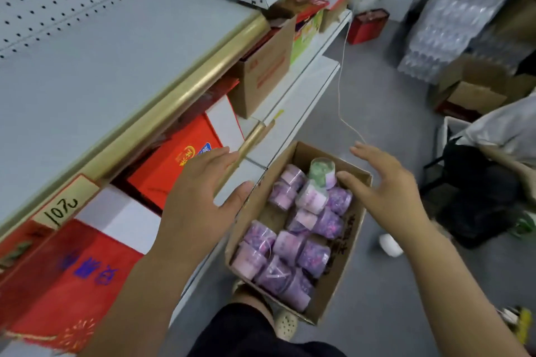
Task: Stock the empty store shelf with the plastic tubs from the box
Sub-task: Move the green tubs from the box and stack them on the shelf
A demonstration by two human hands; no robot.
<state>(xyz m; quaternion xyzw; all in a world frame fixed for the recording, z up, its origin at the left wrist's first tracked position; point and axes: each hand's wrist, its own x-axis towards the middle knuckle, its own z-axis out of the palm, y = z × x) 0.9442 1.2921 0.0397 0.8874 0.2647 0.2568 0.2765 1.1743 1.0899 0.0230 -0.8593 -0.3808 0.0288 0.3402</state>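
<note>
grey floor (385, 293), cardboard box (346, 243) on it

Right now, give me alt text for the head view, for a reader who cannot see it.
A left hand and a right hand, both open, hover over a cardboard box of purple plastic tubs, with one green tub. To its left, the grey shelf is bare; red boxes sit beneath it.

Shop: shelving (121, 46), price tag (62, 207)
</note>
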